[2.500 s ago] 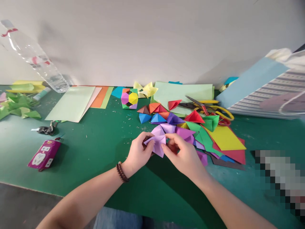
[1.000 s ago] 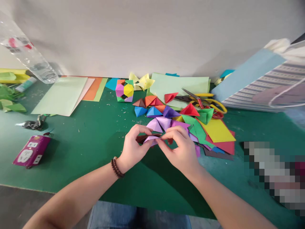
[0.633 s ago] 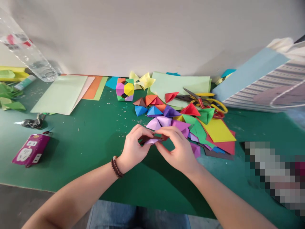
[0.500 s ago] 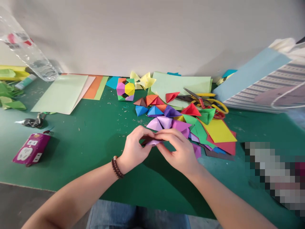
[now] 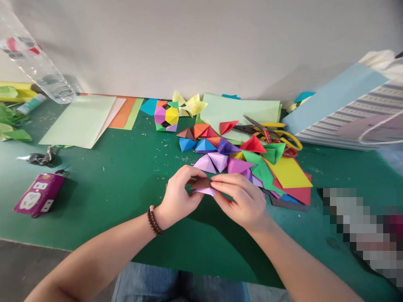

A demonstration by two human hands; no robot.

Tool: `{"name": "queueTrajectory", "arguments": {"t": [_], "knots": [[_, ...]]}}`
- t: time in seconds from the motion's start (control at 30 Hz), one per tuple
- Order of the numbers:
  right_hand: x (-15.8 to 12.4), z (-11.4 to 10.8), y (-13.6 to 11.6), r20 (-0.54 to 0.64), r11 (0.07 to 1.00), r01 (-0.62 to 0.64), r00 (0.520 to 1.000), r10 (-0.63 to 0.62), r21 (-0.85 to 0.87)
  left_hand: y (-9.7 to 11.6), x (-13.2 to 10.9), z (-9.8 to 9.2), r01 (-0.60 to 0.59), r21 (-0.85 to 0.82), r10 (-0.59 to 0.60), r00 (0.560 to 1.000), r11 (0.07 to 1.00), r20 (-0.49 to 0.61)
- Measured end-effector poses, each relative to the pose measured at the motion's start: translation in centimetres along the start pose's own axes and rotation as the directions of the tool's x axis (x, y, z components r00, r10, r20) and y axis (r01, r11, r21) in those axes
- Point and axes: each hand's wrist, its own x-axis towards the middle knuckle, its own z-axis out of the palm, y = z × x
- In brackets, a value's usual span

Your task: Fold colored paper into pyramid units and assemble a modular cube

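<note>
Between my two hands is a small folded piece of paper (image 5: 204, 191), light purple in front with a brownish part behind. My left hand (image 5: 182, 191) pinches its left end, and a dark bead bracelet (image 5: 155, 221) circles that wrist. Fingers of my right hand (image 5: 241, 199) are closed on its right end. Just beyond my fingers lie folded purple paper pieces (image 5: 217, 161), with blue paper pieces (image 5: 204, 146), red paper pieces (image 5: 252, 144) and green paper pieces (image 5: 260, 170) around them. My fingers cover part of the held paper.
At the back stand a many-coloured paper ball (image 5: 166, 116) and a yellow paper flower (image 5: 190, 105). Scissors (image 5: 262, 130) lie right of the pile, near a paper bag (image 5: 336, 98). Paper sheets (image 5: 77, 121), a plastic bottle (image 5: 47, 71), keys (image 5: 44, 157) and a purple pouch (image 5: 40, 193) are left.
My right hand has shifted slightly right along the folded paper, so more of its brown and purple surface shows. My left hand keeps its pinch.
</note>
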Motion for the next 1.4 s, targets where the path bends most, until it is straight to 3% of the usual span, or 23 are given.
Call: {"name": "queueTrajectory", "arguments": {"t": [0.1,0.2,0.33,0.57,0.67,0.9,1.07,1.2,1.4], "knots": [[-0.1,0.4,-0.3,0.009,0.997,-0.058,0.998,0.058,0.053,0.0,-0.1,0.1,0.018,-0.059,-0.018,1.0,0.998,-0.006],[-0.2,0.9,-0.6,0.066,0.964,-0.227,0.973,0.22,0.139,-0.1,-0.1,0.3,0.189,-0.135,-0.189,0.982,0.973,0.015],[-0.5,1.6,-0.9,0.182,0.868,-0.455,0.888,0.423,0.199,-0.2,0.2,0.4,0.438,-0.19,-0.43,0.899,0.879,0.08],[-0.3,1.8,-1.1,0.295,0.684,-0.672,0.74,0.605,0.284,-0.6,0.6,0.4,0.519,-0.215,-0.494,0.854,0.827,0.163],[-0.2,1.8,-1.1,0.316,0.653,-0.7,0.714,0.625,0.29,-0.8,0.6,0.4,0.542,-0.194,-0.513,0.839,0.817,0.183],[0.0,1.8,-1.1,0.372,0.704,-0.682,0.717,0.59,0.197,-1.4,0.5,0.5,0.628,-0.212,-0.596,0.778,0.749,0.198],[0.2,1.5,-1.0,0.427,0.668,-0.725,0.664,0.613,0.169,-1.6,0.5,0.5,0.657,-0.256,-0.609,0.753,0.709,0.248],[0.4,1.1,-0.6,0.451,0.616,-0.764,0.627,0.636,0.192,-1.2,0.8,0.4,0.626,-0.277,-0.561,0.778,0.729,0.281],[0.3,0.9,-0.3,0.422,0.648,-0.741,0.651,0.63,0.175,-0.8,1.0,0.1,0.549,-0.107,-0.515,0.823,0.829,0.241]]}}
